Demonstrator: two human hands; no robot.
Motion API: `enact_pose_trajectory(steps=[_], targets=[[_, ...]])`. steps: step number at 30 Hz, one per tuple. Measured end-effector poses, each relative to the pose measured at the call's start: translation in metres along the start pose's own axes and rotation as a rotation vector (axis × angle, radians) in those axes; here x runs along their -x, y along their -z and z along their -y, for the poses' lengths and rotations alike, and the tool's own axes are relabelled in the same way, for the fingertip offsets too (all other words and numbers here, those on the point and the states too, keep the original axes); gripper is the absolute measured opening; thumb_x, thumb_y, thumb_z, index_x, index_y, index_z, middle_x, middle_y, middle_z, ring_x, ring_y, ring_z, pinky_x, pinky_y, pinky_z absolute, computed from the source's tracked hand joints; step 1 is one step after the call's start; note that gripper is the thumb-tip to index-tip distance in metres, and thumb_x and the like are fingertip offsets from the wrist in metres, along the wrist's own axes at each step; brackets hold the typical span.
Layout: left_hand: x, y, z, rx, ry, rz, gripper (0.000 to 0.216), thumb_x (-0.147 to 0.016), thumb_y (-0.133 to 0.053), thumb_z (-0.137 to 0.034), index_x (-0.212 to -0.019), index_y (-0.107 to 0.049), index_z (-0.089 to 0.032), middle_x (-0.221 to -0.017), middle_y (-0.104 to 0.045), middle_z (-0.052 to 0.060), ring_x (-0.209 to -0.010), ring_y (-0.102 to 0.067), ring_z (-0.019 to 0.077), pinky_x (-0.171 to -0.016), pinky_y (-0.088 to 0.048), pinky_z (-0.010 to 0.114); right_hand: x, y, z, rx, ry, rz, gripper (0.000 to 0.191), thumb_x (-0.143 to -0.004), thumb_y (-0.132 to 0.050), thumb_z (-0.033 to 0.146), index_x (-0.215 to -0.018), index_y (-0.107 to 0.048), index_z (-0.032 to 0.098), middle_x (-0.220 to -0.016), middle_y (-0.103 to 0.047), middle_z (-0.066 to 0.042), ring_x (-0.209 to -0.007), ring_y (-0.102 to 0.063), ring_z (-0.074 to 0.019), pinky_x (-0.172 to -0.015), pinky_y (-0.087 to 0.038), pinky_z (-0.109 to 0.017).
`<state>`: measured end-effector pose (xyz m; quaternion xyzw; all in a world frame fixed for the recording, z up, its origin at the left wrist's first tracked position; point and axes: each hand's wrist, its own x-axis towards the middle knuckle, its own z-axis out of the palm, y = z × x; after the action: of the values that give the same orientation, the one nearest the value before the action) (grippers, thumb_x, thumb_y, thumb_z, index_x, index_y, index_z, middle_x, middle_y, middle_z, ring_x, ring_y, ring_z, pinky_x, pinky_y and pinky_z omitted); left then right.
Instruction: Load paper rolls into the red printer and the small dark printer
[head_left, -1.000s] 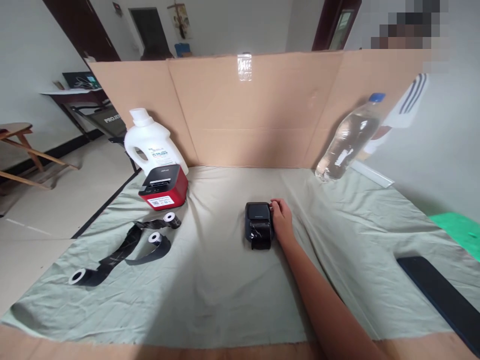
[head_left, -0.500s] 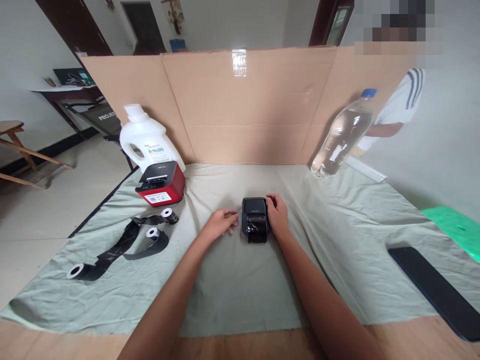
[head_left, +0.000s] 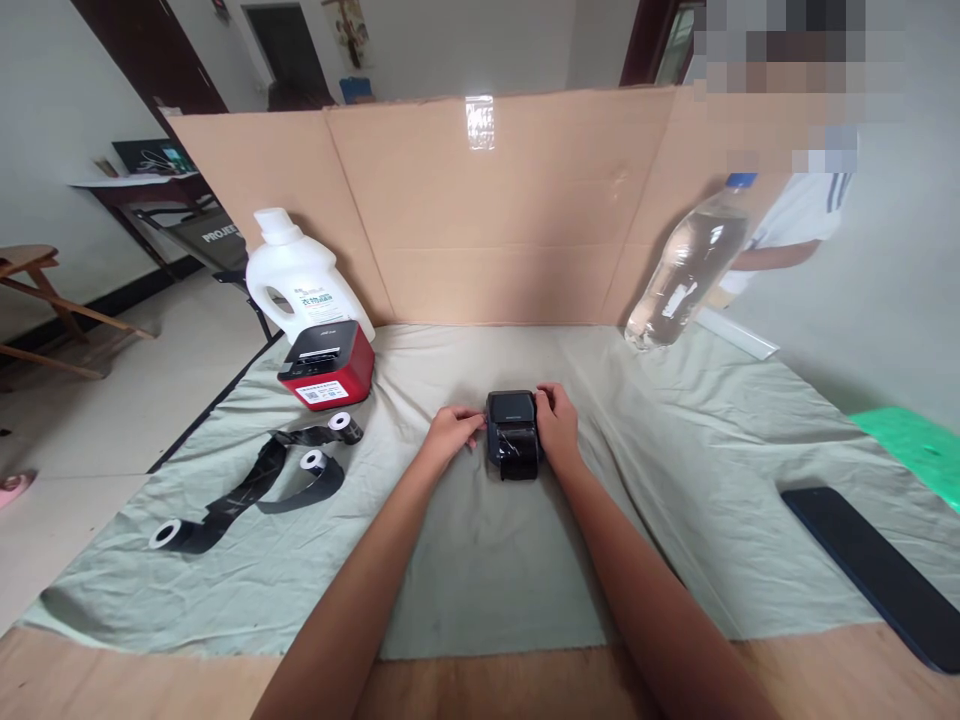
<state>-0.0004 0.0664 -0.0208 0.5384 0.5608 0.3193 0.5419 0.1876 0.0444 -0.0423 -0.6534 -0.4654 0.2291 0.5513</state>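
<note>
My left hand (head_left: 452,434) and right hand (head_left: 557,422) are apart, flanking a black portable printer (head_left: 513,410) near the frame's centre. Right fingers lie against its right side; left fingertips are at its left edge. I cannot tell whether either grips. Partly unwound black rolls (head_left: 324,484) lie at frame left.

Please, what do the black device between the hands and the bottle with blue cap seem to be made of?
The black device: probably hard, satin plastic, judging by its smooth surface; its glossy, glinting strip may be film or coated paper. The bottle: likely shiny plastic, see-through with bright glints.
</note>
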Motion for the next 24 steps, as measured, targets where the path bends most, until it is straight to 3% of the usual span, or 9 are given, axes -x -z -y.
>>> enact_pose_trajectory(steps=[5,16,21,24], targets=[[0.005,-0.001,-0.012,-0.035,0.089,0.001,0.011,-0.082,-0.060,-0.017,-0.079,-0.068,-0.011,-0.083,-0.073,0.007,-0.042,-0.051,0.0050,-0.041,-0.039,0.018,0.001,0.000,0.001,0.020,0.004,-0.005,0.031,-0.090,-0.043,0.041,-0.103,-0.062,0.020,-0.094,-0.070,-0.007,-0.088,-0.063,-0.0229,-0.083,-0.046,-0.035],[0.002,-0.003,-0.009,-0.018,0.095,-0.007,0.009,-0.078,-0.060,-0.014,-0.070,-0.065,-0.012,-0.070,-0.069,0.004,-0.040,-0.053,0.0068,-0.042,-0.040,0.019,0.000,-0.001,-0.003,-0.013,-0.008,-0.017,0.033,-0.089,-0.041,0.042,-0.104,-0.060,0.020,-0.092,-0.071,-0.008,-0.087,-0.064,-0.0253,-0.083,-0.045,-0.038],[0.004,-0.004,0.001,-0.018,-0.024,-0.048,0.010,-0.081,-0.060,-0.019,-0.074,-0.066,-0.014,-0.069,-0.068,0.002,-0.043,-0.052,0.0077,-0.047,-0.043,0.021,-0.001,-0.001,-0.003,-0.045,-0.006,-0.012,0.032,-0.088,-0.042,0.043,-0.103,-0.060,0.021,-0.092,-0.071,-0.007,-0.087,-0.064,-0.0248,-0.083,-0.046,-0.038],[0.009,-0.007,0.010,-0.055,-0.232,-0.161,0.011,-0.084,-0.061,-0.025,-0.082,-0.067,-0.016,-0.076,-0.068,0.000,-0.057,-0.058,0.0091,-0.058,-0.047,0.020,-0.001,-0.002,-0.003,-0.051,-0.010,-0.019,0.032,-0.087,-0.043,0.043,-0.102,-0.060,0.020,-0.092,-0.070,-0.008,-0.088,-0.063,-0.0246,-0.084,-0.046,-0.038]])
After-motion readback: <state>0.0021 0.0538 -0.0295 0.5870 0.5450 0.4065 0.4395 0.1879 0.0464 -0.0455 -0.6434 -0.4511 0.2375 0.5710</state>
